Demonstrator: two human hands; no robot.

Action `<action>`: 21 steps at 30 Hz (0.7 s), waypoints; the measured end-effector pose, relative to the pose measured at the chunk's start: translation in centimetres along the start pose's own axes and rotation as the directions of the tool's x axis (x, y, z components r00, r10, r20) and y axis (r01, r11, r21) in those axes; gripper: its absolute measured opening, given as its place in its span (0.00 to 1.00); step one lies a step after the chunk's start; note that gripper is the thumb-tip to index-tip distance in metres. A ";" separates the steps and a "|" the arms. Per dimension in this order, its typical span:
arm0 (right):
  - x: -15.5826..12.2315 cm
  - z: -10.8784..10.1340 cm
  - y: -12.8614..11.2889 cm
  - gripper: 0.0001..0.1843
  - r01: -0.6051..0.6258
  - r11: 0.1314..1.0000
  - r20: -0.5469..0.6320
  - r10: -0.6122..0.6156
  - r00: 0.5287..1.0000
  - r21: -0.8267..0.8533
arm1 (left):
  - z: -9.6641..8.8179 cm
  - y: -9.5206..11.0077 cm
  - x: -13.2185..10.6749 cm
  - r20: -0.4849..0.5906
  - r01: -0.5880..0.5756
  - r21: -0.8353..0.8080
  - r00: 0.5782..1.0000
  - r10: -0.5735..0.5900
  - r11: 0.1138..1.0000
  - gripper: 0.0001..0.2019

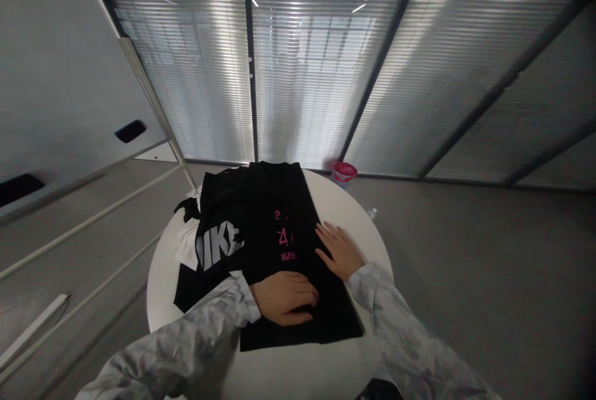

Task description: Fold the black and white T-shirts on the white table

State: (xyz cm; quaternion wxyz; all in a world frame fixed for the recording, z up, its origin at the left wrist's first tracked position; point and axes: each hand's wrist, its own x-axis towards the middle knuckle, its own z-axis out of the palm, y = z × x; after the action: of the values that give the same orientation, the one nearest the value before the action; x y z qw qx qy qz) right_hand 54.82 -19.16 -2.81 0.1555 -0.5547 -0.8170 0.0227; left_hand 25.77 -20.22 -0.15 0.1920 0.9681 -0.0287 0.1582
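Note:
A black garment with pink lettering (284, 226) lies folded lengthwise on a round white table (354, 213). My left hand (285, 297) rests flat on its near half, fingers stretched to the right. My right hand (339, 250) lies flat with fingers spread on the garment's right edge, beside the pink print. Both arms wear light grey patterned sleeves. To the left, partly under the folded piece, sits a pile of black clothes with large white letters (218, 245) and some white fabric (189, 245).
A small red and blue basket (343, 173) stands on the grey floor beyond the table. Glass walls with blinds rise behind it. A white wall with dark slots and rails runs along the left.

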 end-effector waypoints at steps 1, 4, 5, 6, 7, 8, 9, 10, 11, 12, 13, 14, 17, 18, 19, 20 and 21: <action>0.3 -0.2 -0.4 0.38 0.029 1.000 0.005 -0.029 1.000 -0.004 | 0.2 0.4 0.0 0.001 -0.011 -0.041 1.000 0.011 0.999 0.13; 0.7 -0.2 -1.4 0.39 0.101 0.995 0.072 -0.101 0.992 0.012 | 0.7 1.3 -0.5 0.017 -0.038 -0.158 0.999 0.041 0.987 0.19; 0.7 -0.1 -1.7 0.39 0.107 0.994 0.099 -0.108 0.989 0.022 | 0.7 1.6 -0.9 0.026 -0.033 -0.189 0.999 0.038 0.981 0.21; 0.7 0.1 -2.0 0.39 0.103 0.994 0.121 -0.106 0.987 0.031 | 0.5 1.8 -1.4 0.036 -0.020 -0.213 0.999 0.028 0.977 0.24; 0.5 0.2 -2.1 0.39 0.095 0.995 0.135 -0.099 0.986 0.038 | 0.3 2.1 -1.9 0.044 -0.002 -0.229 0.999 0.013 0.973 0.28; 0.2 0.3 -2.2 0.39 0.090 0.995 0.146 -0.096 0.985 0.046 | 0.0 2.3 -2.6 0.050 0.021 -0.236 0.999 -0.009 0.972 0.32; -0.2 0.3 -2.3 0.39 0.093 0.994 0.154 -0.100 0.983 0.054 | -0.4 2.5 -3.5 0.056 0.047 -0.235 0.998 -0.035 0.971 0.36; -0.8 0.1 -2.3 0.39 0.102 0.993 0.158 -0.111 0.981 0.063 | -0.8 2.7 -4.5 0.062 0.075 -0.228 0.996 -0.062 0.971 0.41; -1.5 -0.1 -2.3 0.38 0.119 0.990 0.159 -0.130 0.979 0.074 | -1.3 2.9 -5.6 0.068 0.102 -0.215 0.994 -0.090 0.971 0.46; -2.4 -0.3 -2.3 0.39 0.142 0.986 0.162 -0.155 0.975 0.087 | -1.7 3.1 -6.9 0.068 0.132 -0.196 0.990 -0.120 0.972 0.50; -3.5 -0.6 -2.2 0.39 0.170 0.980 0.165 -0.185 0.969 0.104 | -2.1 3.3 -8.3 0.065 0.160 -0.173 0.986 -0.151 0.972 0.52; -4.7 -1.0 -2.2 0.40 0.199 0.972 0.170 -0.219 0.961 0.124 | -2.5 3.6 -9.8 0.060 0.188 -0.148 0.982 -0.181 0.971 0.53; -8.3 -1.8 -2.2 0.42 0.283 0.939 0.156 -0.314 0.936 0.194 | -3.1 4.5 -13.4 0.030 0.246 -0.092 0.969 -0.244 0.965 0.48; -9.4 -2.0 -2.3 0.44 0.315 0.923 0.141 -0.349 0.926 0.219 | -3.2 4.8 -14.2 0.021 0.249 -0.080 0.969 -0.248 0.965 0.45; -10.3 -2.2 -2.3 0.46 0.348 0.905 0.121 -0.384 0.915 0.245 | -3.2 5.0 -14.8 0.010 0.242 -0.068 0.970 -0.242 0.968 0.40; -11.1 -2.3 -2.4 0.50 0.377 0.887 0.100 -0.415 0.904 0.268 | -3.2 5.2 -15.1 -0.003 0.227 -0.052 0.974 -0.228 0.972 0.35; -11.6 -2.5 -2.4 0.53 0.404 0.869 0.084 -0.443 0.893 0.286 | -3.3 5.4 -15.3 -0.016 0.208 -0.035 0.978 -0.209 0.978 0.29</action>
State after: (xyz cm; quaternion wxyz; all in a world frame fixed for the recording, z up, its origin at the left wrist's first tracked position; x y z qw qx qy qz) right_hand 57.24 -30.98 -2.60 0.1680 -0.3330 -0.9178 0.1362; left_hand 9.72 -24.04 -0.19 0.2239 0.9609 0.0720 0.1461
